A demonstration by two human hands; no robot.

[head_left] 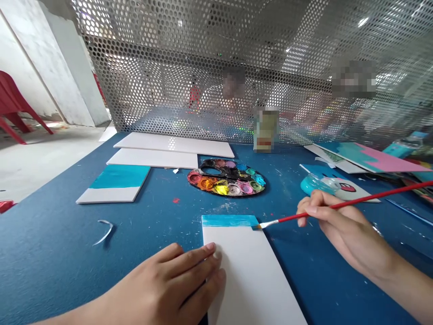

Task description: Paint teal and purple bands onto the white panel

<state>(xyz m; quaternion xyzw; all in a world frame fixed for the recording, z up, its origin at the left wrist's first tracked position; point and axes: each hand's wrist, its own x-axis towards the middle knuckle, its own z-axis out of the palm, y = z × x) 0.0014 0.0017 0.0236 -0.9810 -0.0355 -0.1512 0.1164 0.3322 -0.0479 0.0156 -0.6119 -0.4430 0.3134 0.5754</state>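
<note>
A white board lies on the blue table, with a band of turquoise paint across its far end. My left hand rests with outstretched fingers on the board's left edge. In my right hand is a red-handled paintbrush, pinched between thumb and fingers. Its bristles touch the right end of the painted band. Beyond the board sits a black oval paint palette with wells of several colours. A clear container of turquoise paint stands just behind my right hand.
A half-turquoise board lies at left, near two stacked white boards. Painted boards and a bottle are at right. A perforated metal screen rises behind the blue table. A curled white strip lies at left.
</note>
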